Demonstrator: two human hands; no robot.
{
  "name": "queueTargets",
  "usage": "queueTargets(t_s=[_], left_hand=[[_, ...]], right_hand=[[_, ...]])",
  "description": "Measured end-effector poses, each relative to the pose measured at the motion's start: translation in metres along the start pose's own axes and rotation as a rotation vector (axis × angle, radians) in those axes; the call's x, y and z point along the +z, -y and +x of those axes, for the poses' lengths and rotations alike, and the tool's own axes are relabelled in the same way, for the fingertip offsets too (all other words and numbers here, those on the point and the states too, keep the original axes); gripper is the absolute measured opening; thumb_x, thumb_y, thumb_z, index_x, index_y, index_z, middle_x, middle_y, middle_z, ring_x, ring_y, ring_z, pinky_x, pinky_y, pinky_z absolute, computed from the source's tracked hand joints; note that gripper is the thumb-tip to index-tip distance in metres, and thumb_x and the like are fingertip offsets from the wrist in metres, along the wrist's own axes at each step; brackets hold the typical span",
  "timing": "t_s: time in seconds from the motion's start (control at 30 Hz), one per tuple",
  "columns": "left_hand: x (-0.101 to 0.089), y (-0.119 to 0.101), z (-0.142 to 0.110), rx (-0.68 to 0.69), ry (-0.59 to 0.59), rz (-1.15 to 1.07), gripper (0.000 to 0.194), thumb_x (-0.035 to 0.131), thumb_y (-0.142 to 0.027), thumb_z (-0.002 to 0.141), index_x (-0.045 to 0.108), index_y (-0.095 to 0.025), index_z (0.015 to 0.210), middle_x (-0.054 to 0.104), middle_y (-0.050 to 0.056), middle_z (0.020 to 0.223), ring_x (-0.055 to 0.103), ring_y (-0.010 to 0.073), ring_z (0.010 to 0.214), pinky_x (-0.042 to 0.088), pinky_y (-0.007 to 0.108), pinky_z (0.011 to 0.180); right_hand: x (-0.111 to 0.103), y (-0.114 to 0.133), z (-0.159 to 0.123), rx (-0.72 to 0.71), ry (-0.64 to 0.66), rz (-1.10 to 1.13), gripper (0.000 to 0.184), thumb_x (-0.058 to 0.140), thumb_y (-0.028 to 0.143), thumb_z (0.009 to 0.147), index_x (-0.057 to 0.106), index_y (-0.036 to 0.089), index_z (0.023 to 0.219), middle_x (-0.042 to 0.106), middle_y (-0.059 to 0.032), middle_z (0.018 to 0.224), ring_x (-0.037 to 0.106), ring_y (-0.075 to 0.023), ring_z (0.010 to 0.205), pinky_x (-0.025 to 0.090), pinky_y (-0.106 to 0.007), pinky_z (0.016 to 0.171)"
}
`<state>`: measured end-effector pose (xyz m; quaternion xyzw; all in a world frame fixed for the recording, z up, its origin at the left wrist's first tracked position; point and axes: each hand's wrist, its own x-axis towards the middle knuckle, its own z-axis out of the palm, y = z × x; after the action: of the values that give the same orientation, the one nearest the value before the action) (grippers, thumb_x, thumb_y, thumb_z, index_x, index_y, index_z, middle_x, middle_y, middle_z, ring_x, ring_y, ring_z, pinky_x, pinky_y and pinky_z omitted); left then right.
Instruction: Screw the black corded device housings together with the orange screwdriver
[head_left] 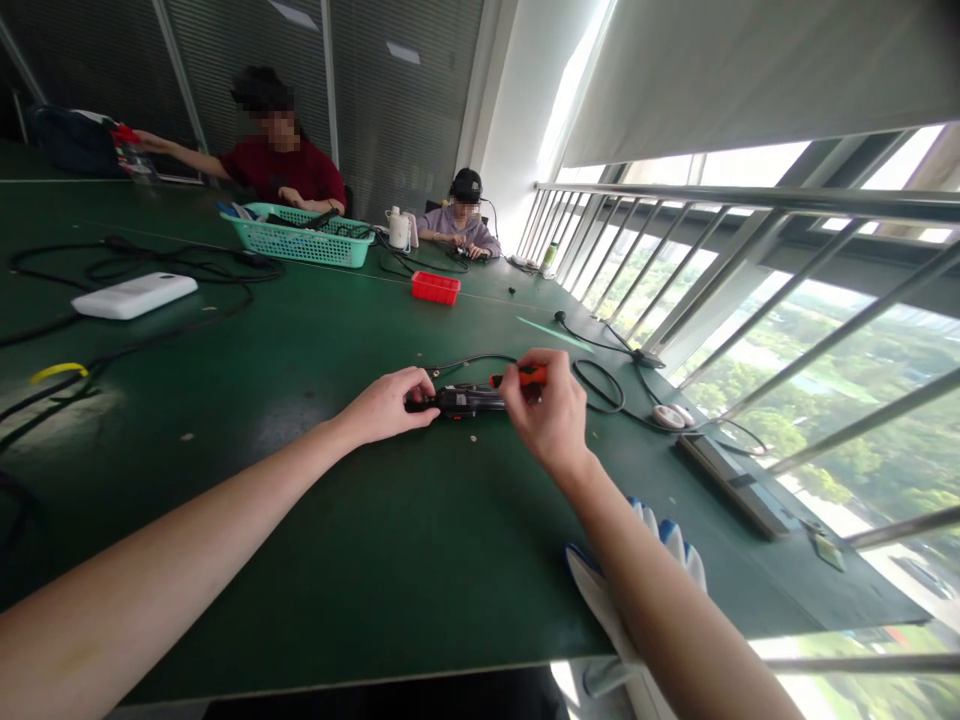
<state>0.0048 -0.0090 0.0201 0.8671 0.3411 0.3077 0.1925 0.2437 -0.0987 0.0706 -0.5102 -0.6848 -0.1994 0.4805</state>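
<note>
A long black hand-held device (469,401) lies on the green table in front of me. My left hand (396,404) is closed on its left end, thumb and fingers pinching it. Over its right part, my right hand (550,408) grips an orange-handled screwdriver (532,375), held nearly flat above the device. The screwdriver points left; I cannot make out whether its tip touches anything. My right fingers cover the device's right end. Behind both hands runs a thin black cable (480,358).
A red tray (436,288) and a turquoise basket (307,240) stand farther back. A white box (135,296) lies left among black cables. Near my right forearm are blue-white gloves (671,540) and a long dark case (731,485). Two people sit opposite; a railing (750,205) borders the right.
</note>
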Motion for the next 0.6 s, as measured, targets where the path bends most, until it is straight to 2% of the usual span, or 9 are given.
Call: queueTargets(t_s=[0.1,0.17,0.37,0.6], left_hand=[[0.000,0.001,0.000,0.008,0.009,-0.004,0.025,0.072,-0.041,0.083,0.062,-0.023,0.097,0.063,0.000,0.089,0.060,0.0168,0.076,0.045,0.029,0.067],[0.000,0.002,0.000,0.009,0.012,-0.006,0.024,0.072,-0.040,0.083,0.062,-0.023,0.096,0.063,0.000,0.090,0.060,0.0167,0.076,0.045,0.029,0.067],[0.000,0.004,0.001,0.016,0.001,-0.007,0.023,0.072,-0.039,0.083,0.062,-0.023,0.096,0.062,-0.001,0.089,0.059,0.0162,0.076,0.045,0.028,0.067],[0.002,0.005,0.001,0.016,-0.006,-0.005,0.022,0.072,-0.039,0.083,0.062,-0.023,0.095,0.061,-0.001,0.088,0.058,0.0159,0.074,0.045,0.028,0.066]], right_hand=[[-0.005,-0.012,0.004,0.131,-0.047,-0.025,0.016,0.058,0.038,0.094,0.052,0.024,0.099,0.066,0.0009,0.076,0.062,-0.0165,0.063,0.047,-0.029,0.062],[-0.005,-0.016,0.004,0.154,-0.025,-0.019,0.017,0.058,0.039,0.093,0.052,0.024,0.098,0.066,0.0018,0.075,0.063,-0.0167,0.063,0.047,-0.029,0.062],[0.004,-0.016,0.003,0.092,0.069,-0.061,0.016,0.057,0.038,0.094,0.053,0.023,0.099,0.069,0.0002,0.077,0.064,-0.0171,0.065,0.045,-0.028,0.064],[0.000,-0.014,0.002,0.073,0.044,-0.071,0.014,0.056,0.036,0.094,0.052,0.023,0.100,0.069,-0.0002,0.079,0.063,-0.0168,0.066,0.045,-0.028,0.065]])
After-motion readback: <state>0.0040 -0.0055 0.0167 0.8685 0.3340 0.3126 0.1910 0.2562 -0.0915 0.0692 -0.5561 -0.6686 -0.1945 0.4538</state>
